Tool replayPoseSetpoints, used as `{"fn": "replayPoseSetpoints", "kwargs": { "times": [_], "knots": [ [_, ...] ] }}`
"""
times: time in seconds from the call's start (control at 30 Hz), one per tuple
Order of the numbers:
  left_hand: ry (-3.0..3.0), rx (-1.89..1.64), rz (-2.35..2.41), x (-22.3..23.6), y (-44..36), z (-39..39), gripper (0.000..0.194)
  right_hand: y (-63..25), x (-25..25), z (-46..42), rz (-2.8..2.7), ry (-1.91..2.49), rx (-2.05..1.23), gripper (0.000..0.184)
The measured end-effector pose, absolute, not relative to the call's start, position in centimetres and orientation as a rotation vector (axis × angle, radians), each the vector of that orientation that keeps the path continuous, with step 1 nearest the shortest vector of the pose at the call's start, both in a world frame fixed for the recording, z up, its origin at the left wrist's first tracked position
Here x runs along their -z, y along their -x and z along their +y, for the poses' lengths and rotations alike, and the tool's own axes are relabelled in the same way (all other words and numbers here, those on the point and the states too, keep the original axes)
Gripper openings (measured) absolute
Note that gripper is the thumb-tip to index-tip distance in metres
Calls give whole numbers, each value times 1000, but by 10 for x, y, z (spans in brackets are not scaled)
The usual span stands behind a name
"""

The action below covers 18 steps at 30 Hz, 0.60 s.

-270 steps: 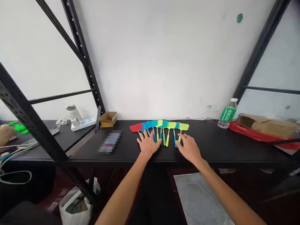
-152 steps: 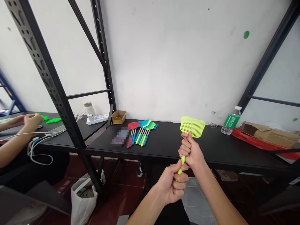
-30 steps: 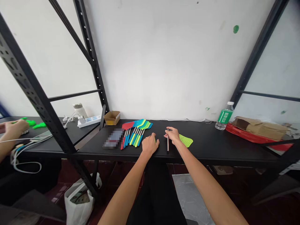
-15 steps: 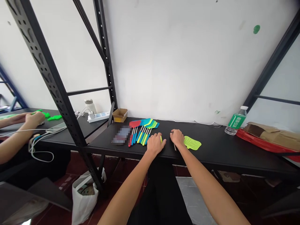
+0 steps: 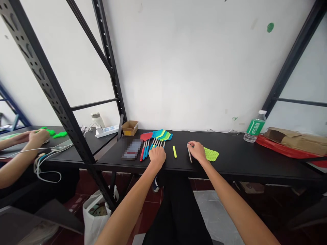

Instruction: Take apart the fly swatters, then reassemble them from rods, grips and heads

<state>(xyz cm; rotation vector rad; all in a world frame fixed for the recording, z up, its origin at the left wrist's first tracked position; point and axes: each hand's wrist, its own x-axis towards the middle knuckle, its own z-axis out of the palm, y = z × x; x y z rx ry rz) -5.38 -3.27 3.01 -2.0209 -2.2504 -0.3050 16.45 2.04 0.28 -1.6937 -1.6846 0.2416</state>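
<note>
Several fly swatters [image 5: 146, 137] lie side by side, with red, blue and yellow-green heads, metal shafts and coloured handles. My left hand [image 5: 157, 156] is closed over the handles at the right of the row, covering them. Just right of it a loose yellow-green handle [image 5: 174, 151] lies on the black table. My right hand [image 5: 196, 150] pinches the upper part of a thin metal rod [image 5: 190, 157] that rests on the table. Beside that hand, partly hidden by it, is a yellow-green perforated swatter head [image 5: 211, 154].
Left of the swatters lies a blurred flat object [image 5: 132, 149], behind it a small cardboard box [image 5: 130, 128]. A bottle [image 5: 255, 126] and brown packaging [image 5: 293, 139] stand at right. A metal shelf post [image 5: 51, 81] separates a co-worker's hands [image 5: 38, 137] at left.
My left hand has let go of the yellow-green handle and moved left onto the swatter handles. My right hand stays at the metal rod, and the view has shifted slightly.
</note>
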Motion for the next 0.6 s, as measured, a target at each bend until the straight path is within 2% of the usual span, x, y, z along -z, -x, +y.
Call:
{"fn": "replayPoseSetpoints", "kwargs": {
  "times": [0.17, 0.3, 0.43, 0.5, 0.6],
  "knots": [
    [2056, 320, -2216, -41, 40, -49, 30, -173, -10, 2, -1646, 1459, -289, 26],
    [2069, 443, -2141, -49, 16, -79, 35, -162, -21, -13, -1348, 1288, -866, 23],
    [2177, 557, -2037, -45, -20, -116, 33, -147, -34, -30, -782, 918, -1444, 23],
    [2262, 590, -2007, -38, -36, -132, 32, -147, -38, -41, -569, 736, -1565, 21],
    [2439, 715, -1997, -21, -53, -151, 38, -161, -38, -59, -532, 567, -1551, 18]
  ]
}}
